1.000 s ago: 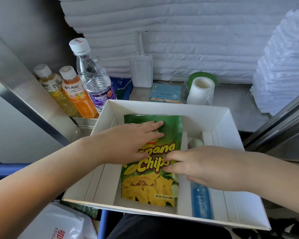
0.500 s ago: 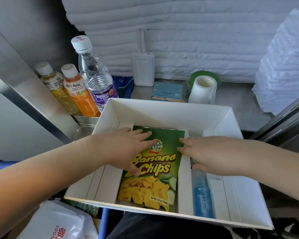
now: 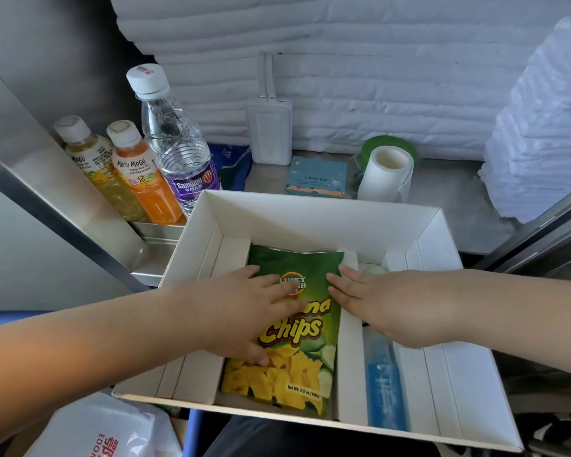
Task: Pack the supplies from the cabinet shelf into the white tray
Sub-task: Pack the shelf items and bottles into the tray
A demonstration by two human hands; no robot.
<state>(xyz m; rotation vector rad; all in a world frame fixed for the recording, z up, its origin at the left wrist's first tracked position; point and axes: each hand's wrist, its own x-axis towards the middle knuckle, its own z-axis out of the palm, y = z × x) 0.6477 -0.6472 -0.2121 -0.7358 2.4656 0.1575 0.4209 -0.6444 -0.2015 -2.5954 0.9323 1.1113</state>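
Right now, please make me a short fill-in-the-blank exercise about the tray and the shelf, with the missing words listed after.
1. Both hands, left hand and right hand, press on the green bag of banana ____.
2. The blue bottle lies in the tray to the ____ of the bag.
3. The water bottle has a ____ cap.

Missing words: chips; right; white

Hands [image 3: 244, 311] flat on chips bag [image 3: 287, 351], white tray [image 3: 314, 216]
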